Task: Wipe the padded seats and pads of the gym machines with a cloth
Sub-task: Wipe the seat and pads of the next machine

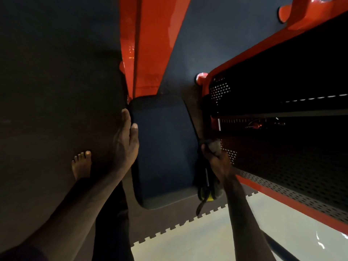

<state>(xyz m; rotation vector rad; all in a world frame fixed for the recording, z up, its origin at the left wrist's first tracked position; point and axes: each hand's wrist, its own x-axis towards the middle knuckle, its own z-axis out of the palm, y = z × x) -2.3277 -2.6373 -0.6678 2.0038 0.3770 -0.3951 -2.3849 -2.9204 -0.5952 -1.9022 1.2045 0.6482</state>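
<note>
Padded seat (165,147) at centre frame, steadied at its left edge by left hand (125,140), fingers relaxed and flat. Right hand (216,157), centre right, fingers clenched on cloth (214,146) at seat's right edge. Wiping apparently under way; next, likely a sweep across the top.

You are getting a single view, from the camera on your head; it is looking steeply down and forward, wide-angled and close, taking in the dark seat pad (162,147) at centre; the red frame (150,44) is running off the top edge; the floor is filling the left side and bottom.
</note>
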